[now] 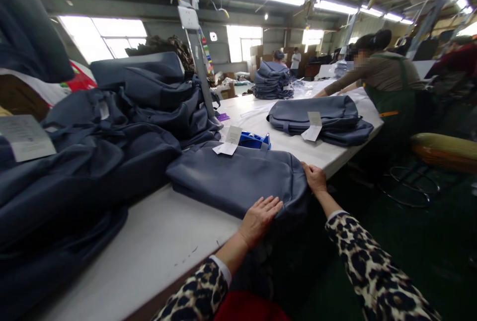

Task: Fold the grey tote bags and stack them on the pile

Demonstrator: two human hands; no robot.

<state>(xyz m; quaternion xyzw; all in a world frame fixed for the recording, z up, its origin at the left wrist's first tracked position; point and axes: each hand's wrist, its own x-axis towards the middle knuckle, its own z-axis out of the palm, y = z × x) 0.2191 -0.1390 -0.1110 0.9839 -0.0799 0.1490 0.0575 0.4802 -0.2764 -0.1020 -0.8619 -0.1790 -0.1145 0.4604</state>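
A dark blue backpack [231, 177] lies flat on the white table [160, 241], one end reaching over the table's near edge. My left hand [261, 219] rests on its near side, fingers stretched out flat on the fabric. At the bag's right end, my right hand [315, 178] grips the edge with bent fingers; the thumb side is partly hidden. A paper tag [228, 142] sticks up from the bag's far side. Just behind it lies a blue tape dispenser [255, 140].
A big heap of similar bags [85, 162] fills the left. More tagged bags [320, 115] lie farther right, with another stack [273, 80] behind. A metal post [199, 57] rises from the table. A co-worker [387, 72] leans over the far right side; a stool [443, 154] stands nearby.
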